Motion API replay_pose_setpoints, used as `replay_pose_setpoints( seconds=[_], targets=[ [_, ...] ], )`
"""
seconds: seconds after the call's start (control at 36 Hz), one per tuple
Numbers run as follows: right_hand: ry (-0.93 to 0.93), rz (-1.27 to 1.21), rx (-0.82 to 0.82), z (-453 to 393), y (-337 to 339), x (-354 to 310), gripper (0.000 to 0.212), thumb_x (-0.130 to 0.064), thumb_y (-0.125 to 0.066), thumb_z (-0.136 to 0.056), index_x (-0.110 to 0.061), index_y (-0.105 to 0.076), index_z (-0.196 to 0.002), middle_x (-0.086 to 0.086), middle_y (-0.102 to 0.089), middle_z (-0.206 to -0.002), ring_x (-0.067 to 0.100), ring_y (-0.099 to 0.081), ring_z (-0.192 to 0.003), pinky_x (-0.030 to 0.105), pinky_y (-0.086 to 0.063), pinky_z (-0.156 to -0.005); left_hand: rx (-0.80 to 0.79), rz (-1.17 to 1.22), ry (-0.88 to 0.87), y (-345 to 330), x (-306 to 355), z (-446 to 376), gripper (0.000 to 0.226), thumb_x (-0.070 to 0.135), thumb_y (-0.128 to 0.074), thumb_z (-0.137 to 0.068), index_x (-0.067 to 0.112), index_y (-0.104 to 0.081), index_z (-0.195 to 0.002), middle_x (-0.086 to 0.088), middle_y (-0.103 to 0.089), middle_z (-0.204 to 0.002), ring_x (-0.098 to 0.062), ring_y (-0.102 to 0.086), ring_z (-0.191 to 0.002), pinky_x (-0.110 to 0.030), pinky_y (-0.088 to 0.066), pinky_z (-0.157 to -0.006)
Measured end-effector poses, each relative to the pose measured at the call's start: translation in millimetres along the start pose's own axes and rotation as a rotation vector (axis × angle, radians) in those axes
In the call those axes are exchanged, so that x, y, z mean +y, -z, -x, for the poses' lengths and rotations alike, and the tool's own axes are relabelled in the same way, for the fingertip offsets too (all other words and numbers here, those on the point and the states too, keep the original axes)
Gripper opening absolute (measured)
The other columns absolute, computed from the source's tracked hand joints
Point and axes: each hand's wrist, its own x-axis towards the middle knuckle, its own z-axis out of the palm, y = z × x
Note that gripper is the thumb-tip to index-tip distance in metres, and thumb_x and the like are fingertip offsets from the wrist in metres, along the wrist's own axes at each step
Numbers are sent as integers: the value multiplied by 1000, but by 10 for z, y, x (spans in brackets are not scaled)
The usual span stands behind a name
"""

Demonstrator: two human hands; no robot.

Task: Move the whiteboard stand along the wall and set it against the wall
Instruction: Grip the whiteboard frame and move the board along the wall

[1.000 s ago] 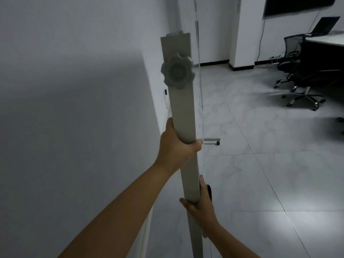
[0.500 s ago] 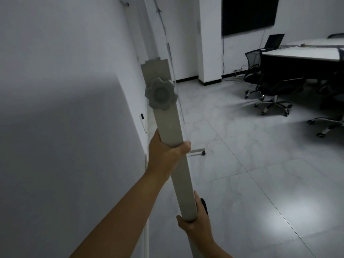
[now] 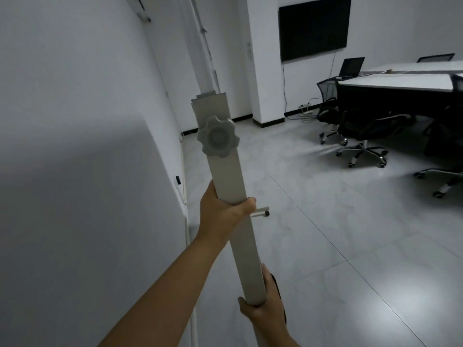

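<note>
Stand post: the whiteboard stand (image 3: 226, 186) runs up the middle, a grey post tilted slightly left at the top.
Knob: a lobed grey knob (image 3: 217, 139) sits on the post's upper face.
Left grip: the left hand (image 3: 223, 216) wraps the post below the knob, thumb across the front.
Right grip: the right hand (image 3: 264, 305) clasps the post lower down.
Wall: the white wall (image 3: 75, 146) fills the left side, just beside the post.
Floor: pale tiled floor (image 3: 325, 234), with a stand foot and caster (image 3: 263, 212) beyond the left hand.
Background: a bench (image 3: 406, 82) with a laptop (image 3: 350, 67), and office chairs (image 3: 363, 139) around it.

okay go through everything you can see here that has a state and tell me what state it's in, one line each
Left hand: shut on whiteboard stand post.
Right hand: shut on post's lower part.
Whiteboard stand post: tilted, held by both hands.
Knob: seated on the post.
Wall screen: dark.
Laptop: lid open.
</note>
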Motion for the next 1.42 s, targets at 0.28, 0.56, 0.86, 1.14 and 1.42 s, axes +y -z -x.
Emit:
replay_pose_setpoints(
  seconds=[0.28, 0.56, 0.86, 1.14, 1.42],
  targets=[
    [15, 7, -30, -1680, -522, -198, 95, -2, -78, -69, -12, -22, -145, -8, -46, -105, -3, -51, -87, 1, -48, -58, 14, -6, 44, 232, -673, -1599, 30, 2, -71, -66, 7, -52, -89, 0, -53, -71, -15, -55, -66, -17, -49, -50],
    [6, 11, 1, -3305, -1020, -378, 90, 5, -75, -71, -13, -25, -143, 1, -48, -109, -1, -51, -83, -3, -47, -55, -13, -5, 21, 428, -1341, -3224, 28, 4, -71, -65, 13, -50, -82, 2, -52, -70, -13, -54, -65, -17, -48, -52],
    [-38, 45, 109, -5174, -1607, -514, 98, -19, -70, -56, -16, -27, -144, 6, -54, -122, 8, -56, -87, 4, -50, -58, -84, 51, -14, 593, -2127, -5059, 29, 1, -70, -64, 11, -52, -85, 1, -54, -69, 7, -56, -51, -7, -42, -41],
    [-46, -13, 115, -7011, -2046, -636, 89, 2, -74, -67, -11, -27, -142, 6, -49, -116, 8, -55, -83, 1, -49, -60, -60, 13, -6, 683, -2782, -6775, 29, 4, -71, -65, 17, -49, -78, 1, -52, -71, -12, -52, -64, -8, -45, -44],
    [-159, -5, 85, -8894, -2557, -781, 88, 3, -79, -63, -27, -28, -128, 5, -50, -111, 19, -53, -88, 18, -46, -72, -46, -47, 11, 812, -3515, -8534, 26, 4, -71, -65, 11, -50, -80, -2, -51, -71, -16, -52, -65, -12, -47, -47]
  ],
)
